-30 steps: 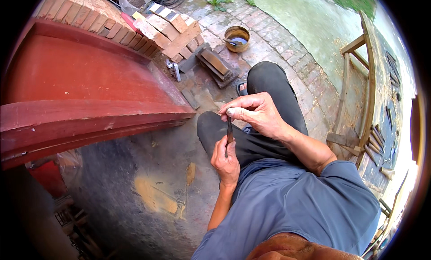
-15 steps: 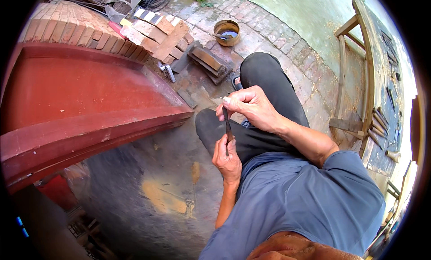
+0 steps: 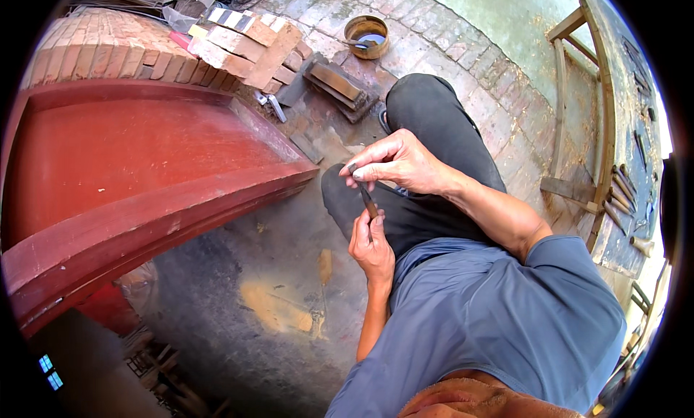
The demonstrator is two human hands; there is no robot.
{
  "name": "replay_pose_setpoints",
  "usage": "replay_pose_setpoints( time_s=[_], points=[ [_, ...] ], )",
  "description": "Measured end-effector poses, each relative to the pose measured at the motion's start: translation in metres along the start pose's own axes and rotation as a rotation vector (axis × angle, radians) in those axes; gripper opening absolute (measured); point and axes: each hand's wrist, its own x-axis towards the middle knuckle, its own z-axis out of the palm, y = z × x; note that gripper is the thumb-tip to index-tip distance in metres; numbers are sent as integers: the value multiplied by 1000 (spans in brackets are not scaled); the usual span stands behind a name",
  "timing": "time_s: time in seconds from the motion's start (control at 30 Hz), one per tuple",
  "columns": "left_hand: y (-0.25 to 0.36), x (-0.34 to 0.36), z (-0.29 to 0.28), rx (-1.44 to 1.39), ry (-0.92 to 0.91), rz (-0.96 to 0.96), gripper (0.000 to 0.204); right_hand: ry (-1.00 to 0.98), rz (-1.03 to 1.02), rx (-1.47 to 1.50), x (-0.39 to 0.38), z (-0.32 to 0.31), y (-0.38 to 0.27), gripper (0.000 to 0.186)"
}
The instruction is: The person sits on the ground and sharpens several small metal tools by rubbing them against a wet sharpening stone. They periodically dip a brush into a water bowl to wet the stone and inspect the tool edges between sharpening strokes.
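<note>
My left hand (image 3: 373, 249) is closed round the brown wooden handle of a slim chisel (image 3: 369, 200), held up over my lap. Its dark metal blade points away from me, leaning a little left. At the far end, my right hand (image 3: 405, 164) pinches the blade tip between thumb and fingers, which partly hide the tip. Both forearms are bare. The tool is small in the picture, so the exact shape of its edge cannot be made out.
Ahead lie a sharpening stone block (image 3: 335, 82), stacked bricks (image 3: 249, 49) and a round bowl of water (image 3: 367, 39). A red wooden door panel (image 3: 144, 165) stands on the left. At right, a workbench (image 3: 611, 129) bears several wooden-handled tools (image 3: 619, 194).
The chisel leans further left at its blade end. My right hand has shifted slightly left along with it. The whole view has turned a little.
</note>
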Motion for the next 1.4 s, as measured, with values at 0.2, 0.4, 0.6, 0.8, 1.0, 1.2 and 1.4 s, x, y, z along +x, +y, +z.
replay_pose_setpoints(
  time_s=[0.2, 0.4, 0.6, 0.8, 1.0, 1.2, 1.4],
  points=[
    [-3, 10, 1, 105, 37, 64, 21, -19, -11, 11, 1, -8, 3, 21],
    [1, 13, -8, 178, 66, 102, 20, -36, -47, -32, -1, -12, 1, 21],
    [-2, 9, -10, 174, 45, 82, 19, -1, -42, -67, 2, -12, -1, 20],
    [-3, 4, -2, 120, 13, 78, 18, 62, -6, 16, 1, -11, 1, 19],
    [-6, 3, 0, 102, -15, 86, 21, 93, -10, 11, 1, -12, 3, 20],
    [-9, 1, 3, 88, 24, 49, 19, 87, -29, 22, 0, -11, 3, 19],
    [-13, 0, 2, 110, 43, 52, 20, 74, -37, 73, 0, -10, 1, 17]
  ],
)
